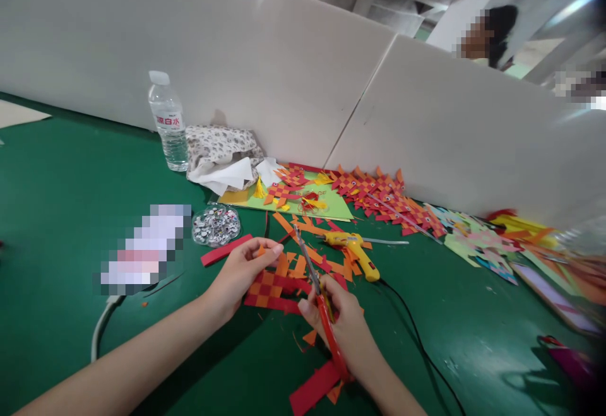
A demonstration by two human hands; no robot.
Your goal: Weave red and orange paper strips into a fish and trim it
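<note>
My right hand (338, 309) grips a pair of scissors (310, 267) with red handles, the blades pointing up and away from me. Their tips look close together. My left hand (249, 264) pinches a woven piece of red and orange paper (267, 293), checkered, with loose strip ends sticking out. Part of that piece lies hidden behind my left fingers. Around both hands are cut orange and red paper scraps. A red paper strip (312, 391) lies under the scissor handles. Just beyond the blades rests a yellow glue gun (355, 249).
A tub of googly eyes (216, 225), a blurred-out phone (146, 249) and a water bottle (169, 125) are on the left. Finished woven paper fish (379, 192) pile against the white partition (284, 56). The glue gun's black cord (416, 327) runs down the right.
</note>
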